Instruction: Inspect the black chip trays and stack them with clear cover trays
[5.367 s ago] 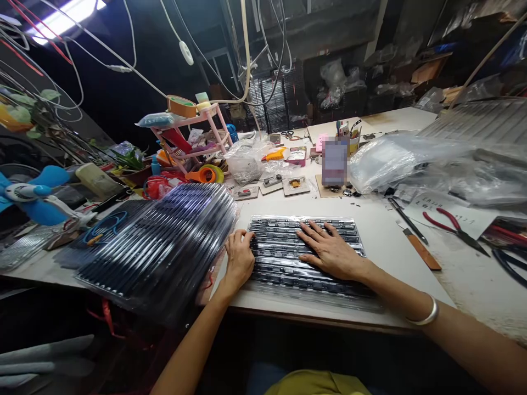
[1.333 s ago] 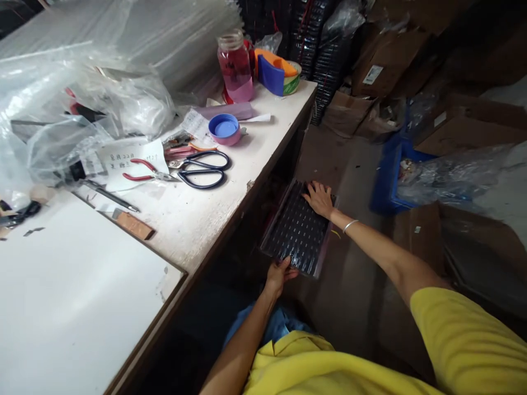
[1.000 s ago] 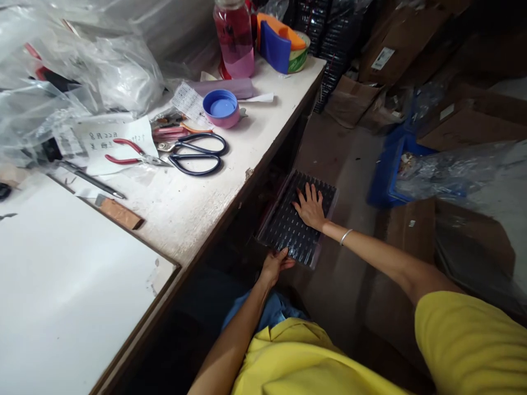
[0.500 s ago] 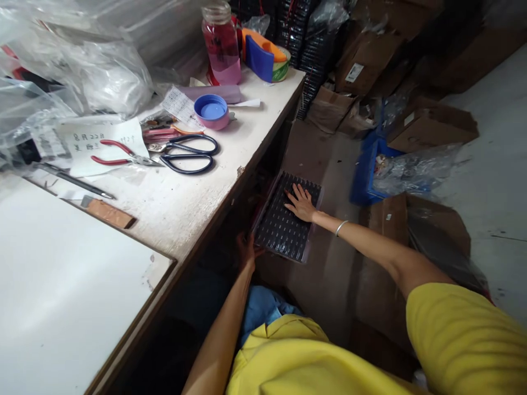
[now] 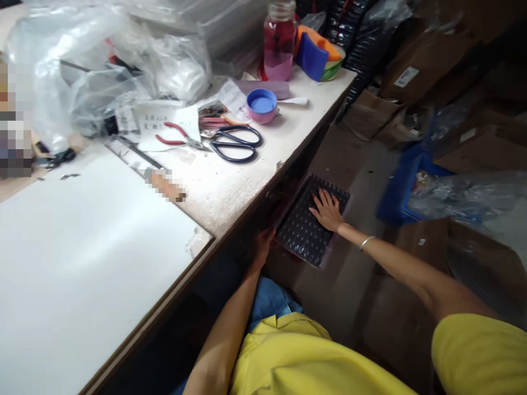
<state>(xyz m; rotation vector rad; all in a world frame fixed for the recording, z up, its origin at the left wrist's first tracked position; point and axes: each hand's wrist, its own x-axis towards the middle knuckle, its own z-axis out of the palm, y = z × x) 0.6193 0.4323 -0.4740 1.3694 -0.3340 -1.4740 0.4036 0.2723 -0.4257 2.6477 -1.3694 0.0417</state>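
A black plastic tray (image 5: 307,233) with rows of small pockets lies low beside the workbench, on a brown cardboard surface. My right hand (image 5: 328,209) rests flat on top of it, fingers spread, a silver bangle on the wrist. My left hand (image 5: 262,248) is at the tray's near left edge, half in shadow under the table edge; its grip is hard to make out. My yellow sleeves fill the bottom of the view.
The white workbench (image 5: 82,241) holds black scissors (image 5: 233,144), red pliers (image 5: 179,137), a blue-and-pink lid (image 5: 262,104), a pink jar (image 5: 279,41), a tape dispenser (image 5: 317,55) and plastic bags (image 5: 111,66). Cardboard boxes (image 5: 403,77) and a blue crate (image 5: 397,186) stand on the floor.
The tray went from the bench top down beside the table. In the last second my right hand slid onto its middle and my left hand shifted to its left edge.
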